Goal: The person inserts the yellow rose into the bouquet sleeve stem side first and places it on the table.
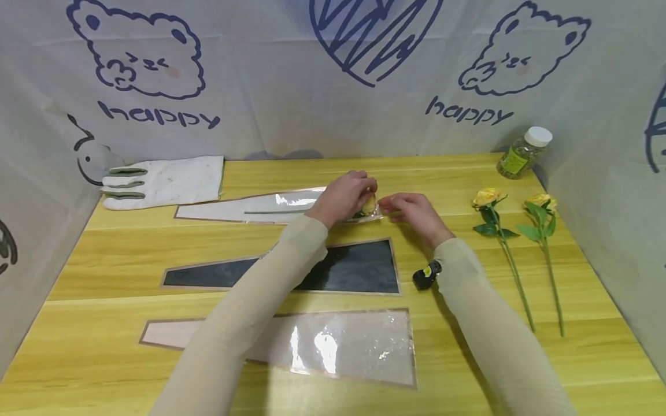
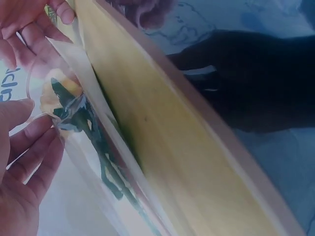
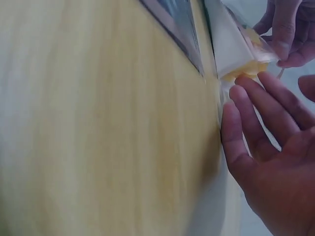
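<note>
A single yellow rose (image 2: 61,91) with green leaves and a long stem lies inside a clear and white bouquet sleeve (image 1: 234,208), its bloom at the wide end. My left hand (image 1: 343,199) pinches the film at that end between thumb and fingers, close beside the bloom. Facing it, my right hand (image 1: 413,215) has its fingers extended, palm toward the sleeve. In the right wrist view its fingertips (image 3: 238,93) are right at the sleeve's mouth and the yellow petals (image 3: 246,70). The head view has much of the bloom hidden behind my left hand.
A black sleeve (image 1: 359,268) and a pinkish-white sleeve (image 1: 364,346) lie nearer me, partly under my left arm. Two yellow roses (image 1: 487,197) (image 1: 543,202) lie at right. A white-capped jar (image 1: 522,153) stands back right; a white glove (image 1: 171,182) lies back left.
</note>
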{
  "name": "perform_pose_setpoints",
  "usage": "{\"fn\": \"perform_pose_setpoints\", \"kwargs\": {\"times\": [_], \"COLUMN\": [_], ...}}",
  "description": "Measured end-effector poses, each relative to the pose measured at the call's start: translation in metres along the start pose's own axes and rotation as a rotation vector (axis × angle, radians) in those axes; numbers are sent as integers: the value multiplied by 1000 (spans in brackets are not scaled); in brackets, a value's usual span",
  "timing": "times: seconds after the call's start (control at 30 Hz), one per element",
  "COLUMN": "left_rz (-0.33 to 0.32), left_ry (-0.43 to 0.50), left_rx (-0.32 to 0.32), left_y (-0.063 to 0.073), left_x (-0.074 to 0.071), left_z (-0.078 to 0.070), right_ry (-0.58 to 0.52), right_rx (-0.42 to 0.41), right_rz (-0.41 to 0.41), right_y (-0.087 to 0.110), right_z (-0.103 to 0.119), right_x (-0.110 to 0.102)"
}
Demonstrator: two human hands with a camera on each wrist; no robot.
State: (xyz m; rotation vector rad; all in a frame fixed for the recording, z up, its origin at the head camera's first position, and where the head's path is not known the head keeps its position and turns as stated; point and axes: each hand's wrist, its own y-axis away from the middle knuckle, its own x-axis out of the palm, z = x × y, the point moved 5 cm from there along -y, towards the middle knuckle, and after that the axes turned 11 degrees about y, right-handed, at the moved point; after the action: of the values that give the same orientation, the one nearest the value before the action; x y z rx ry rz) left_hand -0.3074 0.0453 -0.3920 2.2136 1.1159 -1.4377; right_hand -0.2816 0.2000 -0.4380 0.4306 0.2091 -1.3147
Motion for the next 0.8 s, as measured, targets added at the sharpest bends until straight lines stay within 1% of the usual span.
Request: {"fn": "perform_pose_setpoints", "kwargs": {"times": [0.17,0.33,0.43,0.57,0.63,0.7,0.8], "left_rz": [12,6,12,25,29,30,50], "left_ry": [-1,9,-5,-50,-70,-85,-93], "left_rx": [0,4,-8,-55,-78,-91,-100], "left_y": [0,-1,-1,-1,-1,-1,-1], "left_x": [1,0,0,0,0,0,1], "left_z": [1,1,0,0,2,4,6], "right_ry": [39,38,26,-13,-31,-33,-19], "right_rx": [-8,-17,-20,-5,1,7,9], "right_rz": [71,102,74,-8,-35,-45,-39], "right_y": [1,2,3,4,4,5,6], "right_z": [1,1,0,-1,-2,-3,-2], "right_x": [2,4,2,-5,-8,-10,-11]}}
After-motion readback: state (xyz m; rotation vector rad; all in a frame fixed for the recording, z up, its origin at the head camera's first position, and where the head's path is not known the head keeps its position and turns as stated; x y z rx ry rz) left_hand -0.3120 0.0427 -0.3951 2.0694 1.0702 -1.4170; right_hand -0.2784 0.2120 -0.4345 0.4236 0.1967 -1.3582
